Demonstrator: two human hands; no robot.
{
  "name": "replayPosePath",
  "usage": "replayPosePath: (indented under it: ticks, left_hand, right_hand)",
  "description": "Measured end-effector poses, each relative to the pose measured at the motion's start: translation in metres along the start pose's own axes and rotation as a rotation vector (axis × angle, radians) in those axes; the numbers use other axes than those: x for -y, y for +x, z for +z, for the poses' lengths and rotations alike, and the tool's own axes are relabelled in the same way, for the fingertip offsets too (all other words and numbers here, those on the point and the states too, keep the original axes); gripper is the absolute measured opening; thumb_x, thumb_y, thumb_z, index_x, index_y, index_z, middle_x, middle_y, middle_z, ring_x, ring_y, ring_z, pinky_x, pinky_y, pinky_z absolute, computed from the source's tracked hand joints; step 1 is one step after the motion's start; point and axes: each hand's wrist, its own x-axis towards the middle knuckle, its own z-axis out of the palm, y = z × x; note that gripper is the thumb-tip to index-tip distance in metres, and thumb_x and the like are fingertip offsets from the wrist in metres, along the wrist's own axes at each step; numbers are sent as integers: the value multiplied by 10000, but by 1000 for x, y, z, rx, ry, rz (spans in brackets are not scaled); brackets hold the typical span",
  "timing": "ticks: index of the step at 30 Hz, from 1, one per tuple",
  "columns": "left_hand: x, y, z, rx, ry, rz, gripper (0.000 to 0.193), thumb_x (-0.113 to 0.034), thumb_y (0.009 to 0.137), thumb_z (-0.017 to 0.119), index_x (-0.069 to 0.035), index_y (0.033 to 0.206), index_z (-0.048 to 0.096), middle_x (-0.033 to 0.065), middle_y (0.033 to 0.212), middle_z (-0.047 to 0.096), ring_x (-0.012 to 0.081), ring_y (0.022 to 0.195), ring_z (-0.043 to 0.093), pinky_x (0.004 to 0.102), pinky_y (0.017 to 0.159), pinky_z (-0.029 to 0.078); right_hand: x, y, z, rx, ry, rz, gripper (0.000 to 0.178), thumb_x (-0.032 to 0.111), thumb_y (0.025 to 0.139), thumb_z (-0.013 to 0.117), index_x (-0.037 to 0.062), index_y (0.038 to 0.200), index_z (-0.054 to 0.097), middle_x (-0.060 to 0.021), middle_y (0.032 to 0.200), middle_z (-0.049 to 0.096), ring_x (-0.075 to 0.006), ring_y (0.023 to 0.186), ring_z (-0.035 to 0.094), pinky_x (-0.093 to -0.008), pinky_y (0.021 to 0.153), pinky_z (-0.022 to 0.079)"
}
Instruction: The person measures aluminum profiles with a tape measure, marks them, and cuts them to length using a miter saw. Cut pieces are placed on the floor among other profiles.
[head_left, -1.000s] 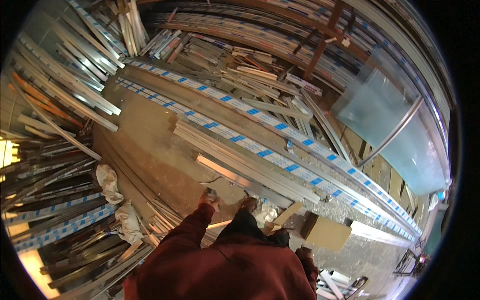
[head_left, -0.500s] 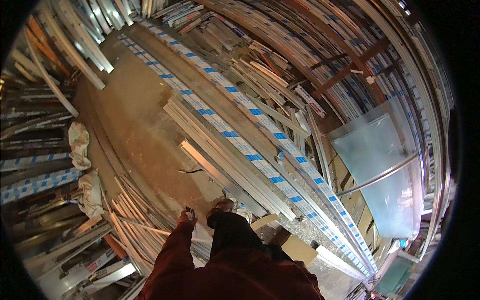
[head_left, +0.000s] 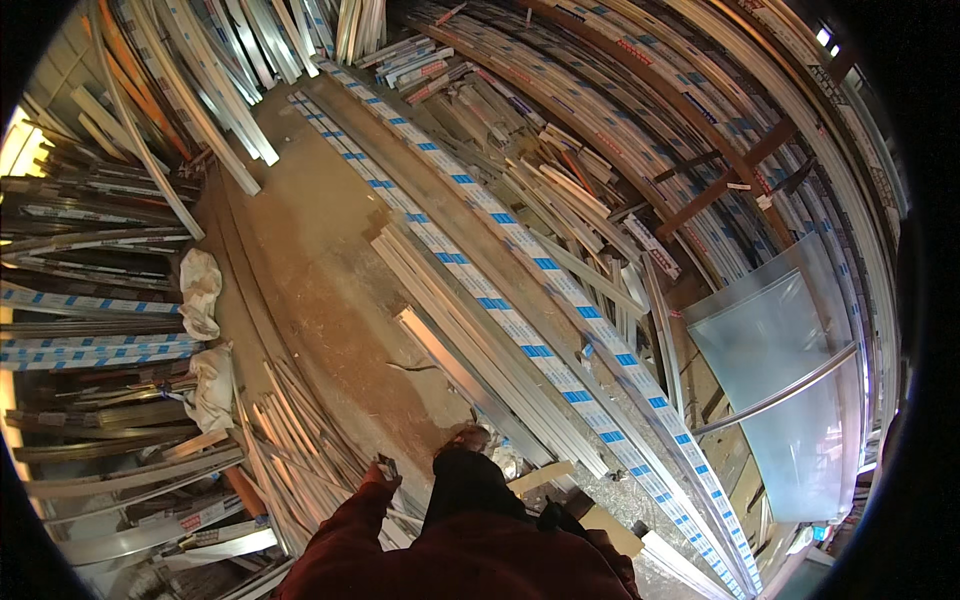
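Now the view has swung since the earlier frame: the glass pane (head_left: 790,390) sits lower on the right and the long metal bars (head_left: 520,330) run more steeply. Left hand (head_left: 382,472) shows below the bars' near end, fingers closed on a small dark object (head_left: 387,464); what it is, cannot tell. Right hand is out of view. Bars wear white tape with blue rectangles along their length. Two white bags (head_left: 205,340) lie left of the bars; a tan cardboard box (head_left: 610,528) sits at their near end.
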Motion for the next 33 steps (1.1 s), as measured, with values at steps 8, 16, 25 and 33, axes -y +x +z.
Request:
replayPosePath:
  ticks: [8,16,25,33]
  left_hand:
    - [-21,-9,-22,41,125,2,1135,-605,722,839,78,1488,353,329,1465,488,421,1344,516,462,1080,470]
    - [5,-5,-43,19,57,136,860,-375,709,908,9,1342,470,232,1250,629,357,1140,637,476,916,522]
    - [9,42,-48,166,209,21,1271,-485,674,914,61,1577,206,310,1510,444,390,1398,471,463,1101,440]
    - [-108,58,-40,130,207,293,1035,-415,689,892,1,1488,382,264,1364,580,395,1294,555,462,1052,471]
  right_hand:
    - [31,-14,-2,184,-124,67,351,362,927,555,106,1021,775,-215,1049,736,-364,989,716,-506,857,568]
    - [59,-29,10,114,35,70,379,424,884,647,93,1002,788,-174,990,762,-308,973,734,-429,866,562]
    - [62,-42,50,271,40,184,459,413,935,512,44,1044,762,-232,1147,711,-408,1086,675,-500,974,520]
    - [44,-80,88,91,234,261,378,400,878,576,105,1022,763,-187,1106,726,-377,1082,683,-496,924,544]
